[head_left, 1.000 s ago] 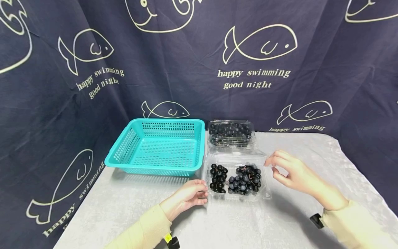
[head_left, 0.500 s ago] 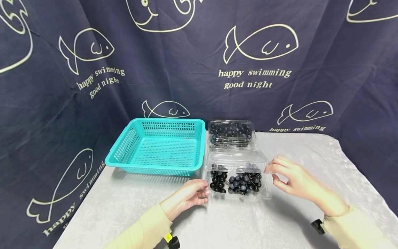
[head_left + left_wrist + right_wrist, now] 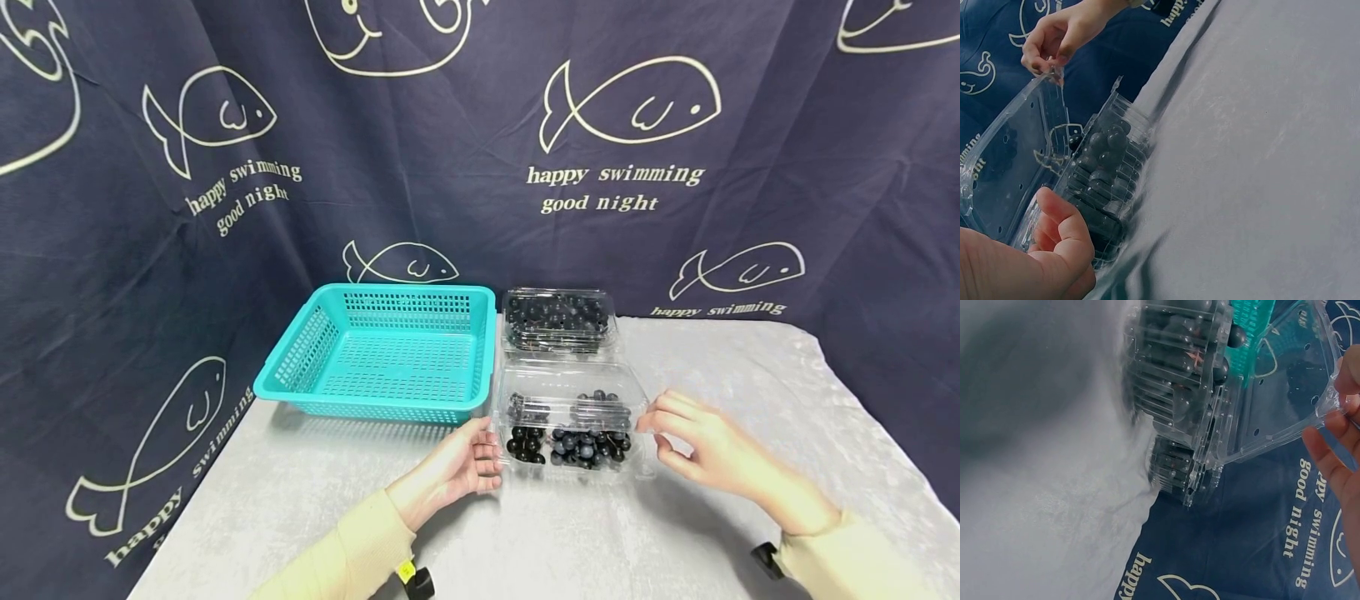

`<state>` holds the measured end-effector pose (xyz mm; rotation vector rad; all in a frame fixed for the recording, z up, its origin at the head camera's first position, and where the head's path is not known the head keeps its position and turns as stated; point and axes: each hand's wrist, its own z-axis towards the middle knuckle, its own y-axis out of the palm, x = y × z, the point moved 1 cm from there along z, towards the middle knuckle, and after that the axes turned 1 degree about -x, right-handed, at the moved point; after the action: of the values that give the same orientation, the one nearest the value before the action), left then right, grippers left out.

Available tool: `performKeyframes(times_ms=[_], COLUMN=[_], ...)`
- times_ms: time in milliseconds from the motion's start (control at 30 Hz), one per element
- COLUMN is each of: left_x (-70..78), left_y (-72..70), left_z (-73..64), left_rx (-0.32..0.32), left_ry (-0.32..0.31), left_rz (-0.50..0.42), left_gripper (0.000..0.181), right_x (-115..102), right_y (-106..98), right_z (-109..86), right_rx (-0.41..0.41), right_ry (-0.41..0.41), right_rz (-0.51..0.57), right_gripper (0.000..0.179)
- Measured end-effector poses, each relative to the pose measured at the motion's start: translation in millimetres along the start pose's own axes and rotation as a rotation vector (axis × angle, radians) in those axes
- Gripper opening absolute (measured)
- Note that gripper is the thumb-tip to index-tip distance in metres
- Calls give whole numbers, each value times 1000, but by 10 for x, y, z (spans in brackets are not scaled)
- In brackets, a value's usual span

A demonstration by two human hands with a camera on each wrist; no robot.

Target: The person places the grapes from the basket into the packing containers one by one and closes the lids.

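Note:
A clear plastic clamshell box [image 3: 566, 468] with dark grapes [image 3: 585, 450] in two clusters lies on the table. Its lid [image 3: 562, 383] is tilted up, partly lowered over the grapes. My right hand [image 3: 701, 437] pinches the lid's right corner between thumb and fingers; the right wrist view shows this hand [image 3: 1341, 425] at the lid corner. On the box's left side, my left hand [image 3: 453, 467] touches the wall with loosely bent fingers. In the left wrist view, the left hand [image 3: 1054, 256] is beside the rim, some of its fingertips hidden.
A turquoise perforated basket [image 3: 405, 410] stands to the left, with nothing visible inside. Behind the open box sits another lidded clamshell box [image 3: 558, 321] full of dark grapes. A grey cloth covers the table [image 3: 555, 542], and a dark blue fish-print curtain [image 3: 480, 167] hangs behind.
The lid has come forward and down over the grapes, with my right hand moving slightly lower along with it. My left hand's upper fingers have risen a little at the box's side.

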<state>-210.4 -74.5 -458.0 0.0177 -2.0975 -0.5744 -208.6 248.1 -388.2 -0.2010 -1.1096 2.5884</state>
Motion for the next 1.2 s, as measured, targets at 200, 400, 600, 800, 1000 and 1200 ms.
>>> performKeyframes(times_ms=[200,400,600,800,1000,1200], left_x=[20,33,33,27,16,10], left_y=[9,9,6,7,9,8], left_z=[2,2,0,-7,-10,-16], left_rx=[22,19,-6,1,12,8], left_ry=[-6,-1,31,44,58,71], left_rz=[28,50,55,62,84,98], left_gripper=[53,54,36,32,18,16], right_x=[-24,-44,-49,-61,-73,-79], right_y=[17,24,35,37,55,84], right_z=[-34,-56,-80,-102,-137,-177], right_rx=[-13,-20,-43,-54,-71,-101], right_ry=[-4,-13,-12,-12,-3,4], right_rz=[1,6,5,4,15,12], right_gripper=[30,31,32,32,33,36])
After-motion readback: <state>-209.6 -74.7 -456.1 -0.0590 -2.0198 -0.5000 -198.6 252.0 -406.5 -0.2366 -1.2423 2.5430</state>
